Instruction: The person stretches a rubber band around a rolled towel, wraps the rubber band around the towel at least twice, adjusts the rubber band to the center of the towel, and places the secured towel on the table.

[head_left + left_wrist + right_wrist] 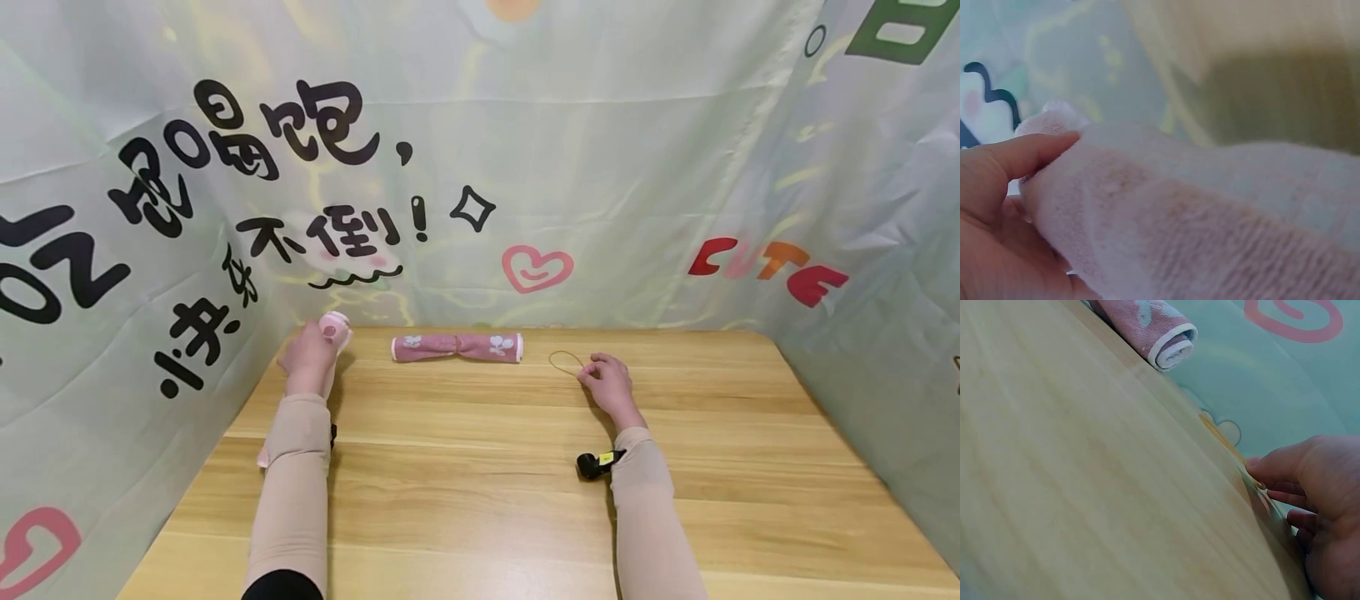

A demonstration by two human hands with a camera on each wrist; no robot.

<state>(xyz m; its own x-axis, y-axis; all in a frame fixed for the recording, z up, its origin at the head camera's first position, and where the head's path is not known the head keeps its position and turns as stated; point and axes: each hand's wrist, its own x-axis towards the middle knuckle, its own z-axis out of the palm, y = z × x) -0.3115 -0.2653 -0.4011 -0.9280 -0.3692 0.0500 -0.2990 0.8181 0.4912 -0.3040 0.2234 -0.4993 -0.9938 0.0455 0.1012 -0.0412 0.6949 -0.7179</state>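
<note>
At the table's far left, my left hand (307,357) grips a pale pink towel (337,328), its thumb and fingers around the bunched end. In the left wrist view the towel (1147,219) stretches from the left hand (1004,219) toward the right edge of the picture. Between thumb and fingers, my right hand (609,387) pinches a thin yellow rubber band (562,354) at the table's back right. A rolled mauve towel (457,347) with pale motifs, cinched at its middle, lies between the two hands. What cinches it is too small to tell.
A wooden table (465,483) spans the area in front of me. Printed fabric (630,167) hangs along its back and sides, close behind both hands. A black wrist camera (597,465) sits at the right sleeve.
</note>
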